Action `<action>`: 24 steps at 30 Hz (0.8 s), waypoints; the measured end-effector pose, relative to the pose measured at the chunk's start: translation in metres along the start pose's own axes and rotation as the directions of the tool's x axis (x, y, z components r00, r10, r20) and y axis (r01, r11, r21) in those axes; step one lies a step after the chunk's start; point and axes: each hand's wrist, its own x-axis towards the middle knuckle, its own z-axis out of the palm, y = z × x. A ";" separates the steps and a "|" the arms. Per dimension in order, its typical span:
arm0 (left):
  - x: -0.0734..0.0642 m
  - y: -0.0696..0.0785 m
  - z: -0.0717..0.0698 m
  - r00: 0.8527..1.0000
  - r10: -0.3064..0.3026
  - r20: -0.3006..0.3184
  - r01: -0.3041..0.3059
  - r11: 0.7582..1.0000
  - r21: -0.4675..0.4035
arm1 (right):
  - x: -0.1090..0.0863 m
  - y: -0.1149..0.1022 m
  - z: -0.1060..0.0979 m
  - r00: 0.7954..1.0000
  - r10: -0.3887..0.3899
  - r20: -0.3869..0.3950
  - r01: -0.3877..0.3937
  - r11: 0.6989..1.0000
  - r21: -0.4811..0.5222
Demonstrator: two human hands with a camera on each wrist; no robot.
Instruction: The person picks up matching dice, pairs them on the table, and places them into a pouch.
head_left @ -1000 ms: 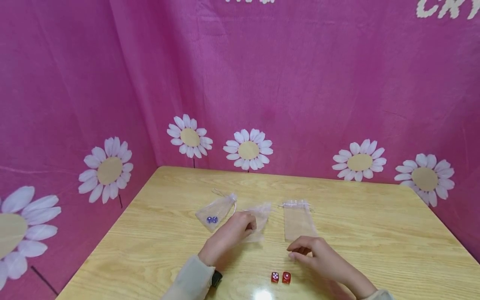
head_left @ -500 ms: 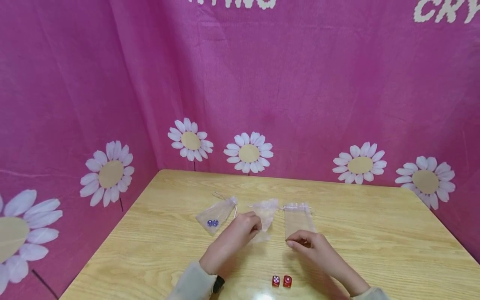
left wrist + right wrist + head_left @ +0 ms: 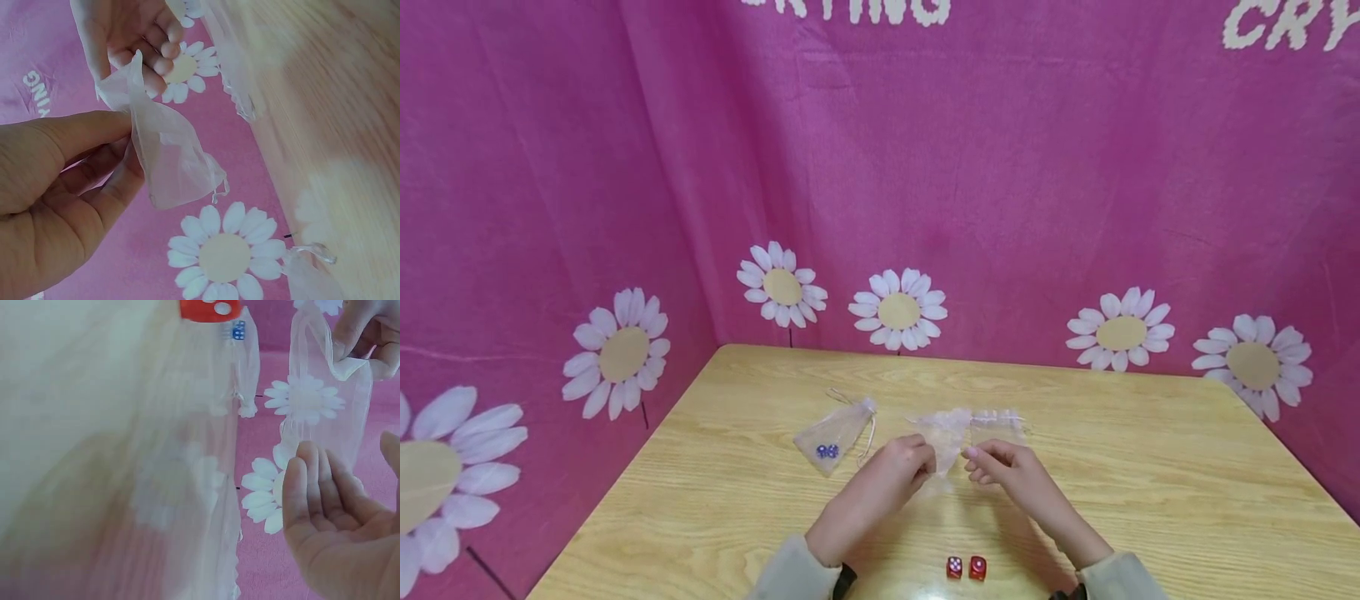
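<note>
My left hand (image 3: 887, 477) pinches a sheer white organza drawstring bag (image 3: 947, 433) by its edge, thumb against fingers. In the left wrist view this bag (image 3: 172, 156) hangs from the fingertips, its free edge folded outward. My right hand (image 3: 1018, 479) is just to the right of it in the head view. The right wrist view shows that hand's fingers (image 3: 325, 494) loosely bent and the thumb apart from them, close to the bag. Two red dice, a left one (image 3: 954, 567) and a right one (image 3: 977, 567), lie on the table in front of the hands.
A second organza bag (image 3: 831, 429) lies to the left with blue dice (image 3: 827, 451) inside. Another organza bag (image 3: 997, 423) lies flat behind my right hand, partly hidden by it. A pink daisy-print cloth (image 3: 1000, 167) hangs behind the wooden table (image 3: 1150, 467).
My left hand has moved right and slightly lower in the head view, carrying the bag along. My right hand has come up and left, closer to the bag. The dice stay put.
</note>
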 end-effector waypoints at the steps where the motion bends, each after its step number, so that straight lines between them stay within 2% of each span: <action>1: 0.000 0.002 -0.001 1.000 0.003 0.000 -0.003 1.000 0.012 | 0.002 -0.001 0.001 1.000 0.009 -0.004 -0.009 1.000 0.017; 8: -0.003 0.014 -0.002 1.000 0.013 -0.005 -0.012 0.990 0.143 | 0.009 -0.005 0.006 0.996 0.084 0.025 -0.086 0.989 0.117; 12: -0.003 0.019 -0.001 0.999 0.038 -0.029 -0.031 0.975 0.218 | 0.009 -0.008 0.008 0.995 0.096 0.023 -0.098 0.985 0.143; 18: -0.003 0.021 0.000 0.998 0.038 -0.042 -0.025 0.962 0.270 | 0.010 -0.011 0.007 1.000 0.029 -0.005 -0.029 0.991 0.129; 21: -0.003 0.021 -0.002 0.999 0.019 -0.027 -0.011 0.965 0.261 | 0.011 -0.012 0.006 1.000 -0.007 -0.016 0.008 0.994 0.111; 24: -0.003 0.018 -0.006 1.000 -0.010 -0.003 0.010 0.977 0.214 | 0.011 -0.011 0.006 0.998 -0.057 -0.022 0.059 0.995 0.079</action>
